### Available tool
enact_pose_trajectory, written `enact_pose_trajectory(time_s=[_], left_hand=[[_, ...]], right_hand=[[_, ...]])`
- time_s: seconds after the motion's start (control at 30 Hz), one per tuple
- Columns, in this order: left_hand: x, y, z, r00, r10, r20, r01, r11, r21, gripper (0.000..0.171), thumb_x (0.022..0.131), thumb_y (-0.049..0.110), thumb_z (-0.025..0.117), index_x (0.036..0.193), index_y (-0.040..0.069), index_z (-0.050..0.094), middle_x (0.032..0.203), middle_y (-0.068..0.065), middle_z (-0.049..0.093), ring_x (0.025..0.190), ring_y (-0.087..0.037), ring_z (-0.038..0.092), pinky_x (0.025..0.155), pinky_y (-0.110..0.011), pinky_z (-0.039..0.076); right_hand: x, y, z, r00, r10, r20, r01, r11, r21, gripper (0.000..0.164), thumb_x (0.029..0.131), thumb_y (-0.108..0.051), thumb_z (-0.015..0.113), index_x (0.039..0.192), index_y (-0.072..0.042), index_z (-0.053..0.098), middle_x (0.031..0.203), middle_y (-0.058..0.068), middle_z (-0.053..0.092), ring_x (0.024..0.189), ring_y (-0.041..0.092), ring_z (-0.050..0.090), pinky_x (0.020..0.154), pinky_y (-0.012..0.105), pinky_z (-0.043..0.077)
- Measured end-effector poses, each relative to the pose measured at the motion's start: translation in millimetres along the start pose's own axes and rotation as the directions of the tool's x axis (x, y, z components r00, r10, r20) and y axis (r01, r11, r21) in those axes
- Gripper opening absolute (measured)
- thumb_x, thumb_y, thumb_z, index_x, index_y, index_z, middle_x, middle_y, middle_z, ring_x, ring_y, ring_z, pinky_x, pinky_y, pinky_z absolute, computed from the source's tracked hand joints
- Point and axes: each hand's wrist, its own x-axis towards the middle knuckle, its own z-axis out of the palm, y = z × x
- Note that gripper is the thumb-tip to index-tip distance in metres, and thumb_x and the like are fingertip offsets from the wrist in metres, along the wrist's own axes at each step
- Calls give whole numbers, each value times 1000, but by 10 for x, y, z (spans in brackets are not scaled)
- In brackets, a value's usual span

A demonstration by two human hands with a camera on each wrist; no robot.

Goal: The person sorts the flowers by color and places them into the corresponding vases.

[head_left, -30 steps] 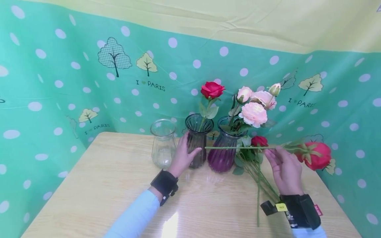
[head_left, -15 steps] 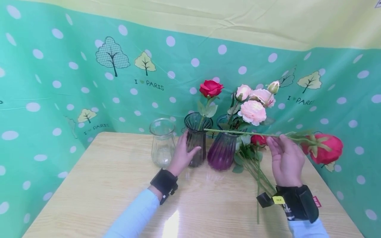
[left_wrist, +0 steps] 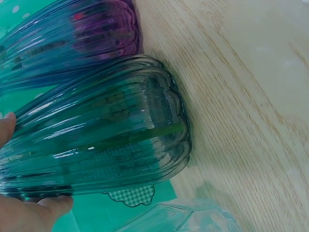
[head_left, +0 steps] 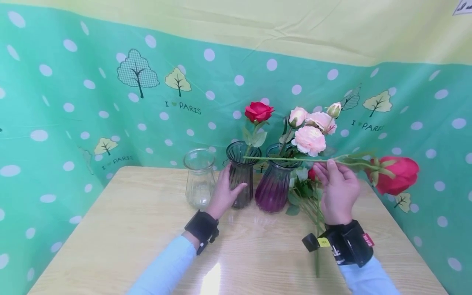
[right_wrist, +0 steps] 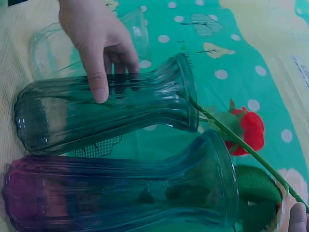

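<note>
From the head camera, your left hand (head_left: 224,192) grips the side of the grey vase (head_left: 242,190), thumb across its front. Your right hand (head_left: 339,190) pinches the stem of the held red rose (head_left: 396,175), lying nearly level, bloom to the right and stem end before the grey vase's mouth. A standing red rose (head_left: 259,112) is in that vase; the clear vase (head_left: 200,188) and the purple vase (head_left: 272,192), with pink flowers (head_left: 309,140), flank it on the table (head_left: 129,229). More stems (head_left: 309,211) lie beside the purple vase. On the cloth (head_left: 166,137) you can read "I", a small heart and "PARIS", repeated; lettering on the yellow label (head_left: 323,242) and red tag (head_left: 368,240) at your right wrist is too small to tell.

In the left wrist view, your fingers and thumb clasp the grey vase from both sides, a stem inside it.

In the right wrist view, the held stem's end meets the grey vase's rim; you cannot tell whether it is inside.
</note>
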Motion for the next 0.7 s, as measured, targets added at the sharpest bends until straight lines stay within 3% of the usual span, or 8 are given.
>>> enact_pose_trajectory(time_s=[0.1,0.27,0.47,0.7], left_hand=[[2,-10,7,1000,4,-3,-4,1000,-2,84,85,33,67,148,4,19,151,-21,26,137,-36,30,113,-49,30],[9,-17,15,1000,2,-5,-2,1000,-8,84,85,32,67,148,5,19,150,-21,27,137,-36,31,113,-49,30],[0,-14,18,1000,2,-2,-2,1000,-2,84,85,34,66,148,4,20,150,-20,27,137,-36,32,112,-50,31],[-4,-19,12,1000,5,-8,-5,1000,0,83,85,34,66,148,3,20,149,-21,28,136,-36,33,112,-50,32]], right_hand=[[-26,44,56,998,-55,23,57,996,-73,15,84,-4,66,93,6,57,80,14,69,73,21,70,73,29,59],[-67,76,135,995,-82,52,90,982,-167,13,87,-7,64,93,1,56,82,11,70,75,18,70,76,28,58],[-71,67,228,991,-119,57,128,974,-185,12,87,-7,64,92,1,57,83,12,69,74,18,70,75,28,58],[-49,81,327,969,-220,110,241,942,-235,8,88,-6,63,89,0,58,78,9,68,69,15,69,73,29,59]])
